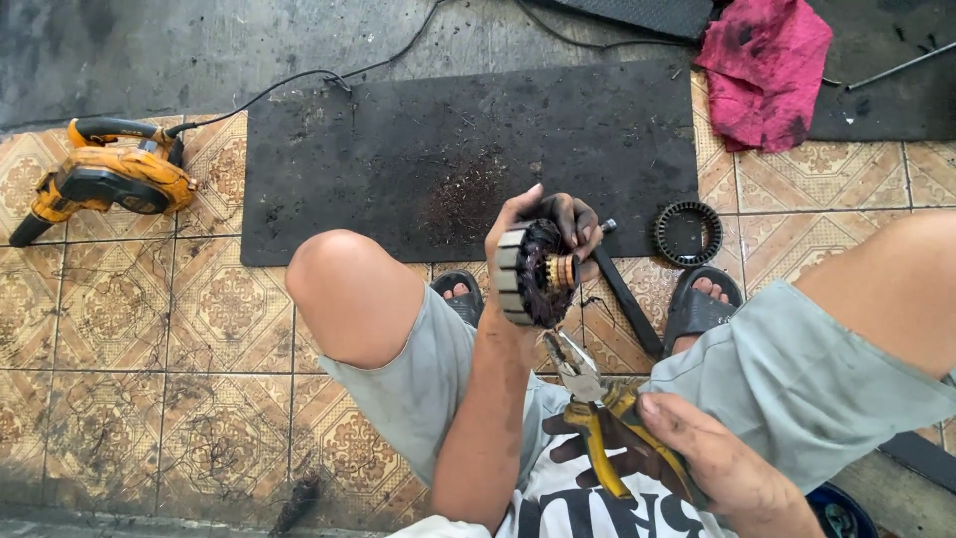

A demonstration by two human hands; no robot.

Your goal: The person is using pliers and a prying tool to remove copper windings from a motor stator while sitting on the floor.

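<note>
My left hand [538, 224] is raised between my knees and grips a motor armature [533, 271], a dark wound core with a silvery laminated rim and a copper commutator facing right. My right hand [712, 453] sits low near my lap and holds yellow-handled pliers [593, 408]. The pliers' metal jaws point up toward the underside of the armature and stay a little apart from it. Grease darkens the fingers of both hands.
A black rubber mat [398, 139] lies on the patterned tile floor ahead. A yellow corded blower [105, 179] rests at the left. A pink rag [767, 65] lies at the top right. A black ring-shaped part [688, 233] and a black strap [627, 299] lie by my sandalled feet.
</note>
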